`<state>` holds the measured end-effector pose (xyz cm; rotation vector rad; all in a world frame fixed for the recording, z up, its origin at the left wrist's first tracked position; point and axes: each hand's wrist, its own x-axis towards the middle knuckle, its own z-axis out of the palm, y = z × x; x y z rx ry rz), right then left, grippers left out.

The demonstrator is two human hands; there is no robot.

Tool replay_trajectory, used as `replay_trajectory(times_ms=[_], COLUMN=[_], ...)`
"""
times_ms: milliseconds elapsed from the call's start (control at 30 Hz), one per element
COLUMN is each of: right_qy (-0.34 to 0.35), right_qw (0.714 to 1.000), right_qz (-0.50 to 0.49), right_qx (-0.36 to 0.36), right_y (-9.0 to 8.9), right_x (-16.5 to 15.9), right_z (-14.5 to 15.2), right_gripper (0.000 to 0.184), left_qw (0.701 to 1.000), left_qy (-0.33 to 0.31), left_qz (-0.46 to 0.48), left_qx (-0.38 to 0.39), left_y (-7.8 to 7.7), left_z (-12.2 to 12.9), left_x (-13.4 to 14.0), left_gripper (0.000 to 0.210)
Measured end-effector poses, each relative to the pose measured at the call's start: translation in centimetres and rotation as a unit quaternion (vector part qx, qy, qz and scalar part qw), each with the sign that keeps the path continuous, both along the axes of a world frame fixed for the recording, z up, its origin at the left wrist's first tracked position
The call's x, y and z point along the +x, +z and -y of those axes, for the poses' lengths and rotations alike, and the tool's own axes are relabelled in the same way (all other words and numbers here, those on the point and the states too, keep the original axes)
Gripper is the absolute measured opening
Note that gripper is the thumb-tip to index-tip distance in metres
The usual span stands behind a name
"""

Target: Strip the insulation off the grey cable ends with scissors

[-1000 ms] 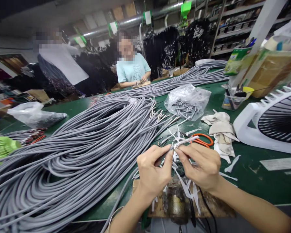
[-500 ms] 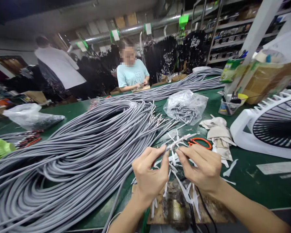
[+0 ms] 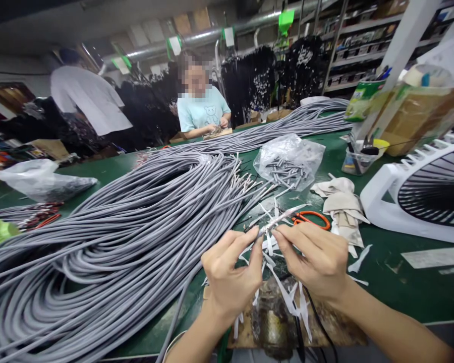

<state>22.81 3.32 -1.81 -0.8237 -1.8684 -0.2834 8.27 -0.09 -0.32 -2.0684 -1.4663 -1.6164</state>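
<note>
Head view: a grey cable end [image 3: 262,232] is held between two bare hands above the near part of the green tabletop [image 3: 412,297], just short of the orange-handled scissors [image 3: 313,219]. Judged from its appearance, the grey jacket is already off at the tip; what is left there is a tangle of white strands [image 3: 279,220], loosened but attached. In the large coil of grey cable [image 3: 136,212] at left, many free ends [image 3: 245,181] show pale tips; how many are finished cannot be told. Thin white strips [image 3: 285,292] lie scattered beneath the hands and over the edge of a brown board [image 3: 338,330], suggesting that similar ends have been worked.

Pose: both forearms enter from the lower edge and converge, wrists apart, fingertips nearly meeting. The left hand [image 3: 232,272] pinches the jacketed part between thumb and forefinger, its other fingers curled. The right hand [image 3: 316,257], its back turned upward, has thumb and forefinger pressed together, apparently gripping the white strands where they leave the jacket; the exact contact is too small to resolve.
</note>
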Motion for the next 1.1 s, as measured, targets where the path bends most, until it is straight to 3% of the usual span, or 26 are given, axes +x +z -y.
replay_trajectory(times_ms=[167, 333, 500, 700, 933, 1100], right_qy=[0.009, 0.076, 0.198, 0.017, -0.008, 0.014], right_qw=[1.0, 0.989, 0.979, 0.999, 0.999, 0.998], right_qz=[-0.01, -0.088, -0.038, -0.037, 0.001, -0.013], right_qx=[-0.011, -0.091, 0.009, -0.032, -0.034, -0.055], right_y=[0.0, 0.4, 0.4, 0.5, 0.3, 0.3], right_x=[-0.1, -0.5, -0.4, 0.3, 0.1, 0.0], right_z=[-0.1, 0.4, 1.3, 0.1, 0.1, 0.0], right_gripper=[0.004, 0.004, 0.006, 0.004, 0.006, 0.007], left_qw=[1.0, 1.0, 0.997, 0.999, 1.0, 1.0], left_qy=[-0.001, -0.008, 0.036, 0.032, 0.026, 0.017], left_qz=[-0.003, -0.017, -0.009, 0.003, -0.016, -0.013], left_qx=[0.003, -0.013, -0.07, -0.018, -0.001, -0.003], left_y=[-0.1, -0.3, -0.5, -0.3, -0.3, -0.3], left_z=[0.1, 0.0, -0.8, -0.7, -0.2, -0.3], left_x=[0.1, 0.3, -0.1, -0.3, -0.2, -0.2], left_gripper=[0.026, 0.027, 0.017, 0.022, 0.026, 0.026])
